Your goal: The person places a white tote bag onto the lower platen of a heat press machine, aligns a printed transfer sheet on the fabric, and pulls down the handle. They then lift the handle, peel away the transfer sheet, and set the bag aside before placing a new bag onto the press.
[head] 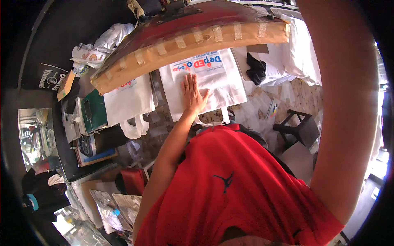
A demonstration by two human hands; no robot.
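My left hand (193, 93) lies flat on a white bag (229, 92), fingers apart, just below its blue and red print. One loop handle (227, 115) of this bag hangs over the near edge towards my red shirt. Above the bag's far end is the raised upper plate of what looks like a heat press (212, 33), its brown-covered edge fixed with strips of tape. It hides the far part of the bag. A second printed white bag (130, 103) lies to the left, partly under the same plate. My right arm extends up the right side; its hand is out of view.
Right of the bag lies a crumpled black cloth or plastic (256, 69), near white bags or sheets (304, 52). A black stool (303, 127) stands on the littered floor, near a marker (270, 107). At left are a green board (94, 110) and plastic-wrapped goods (114, 35).
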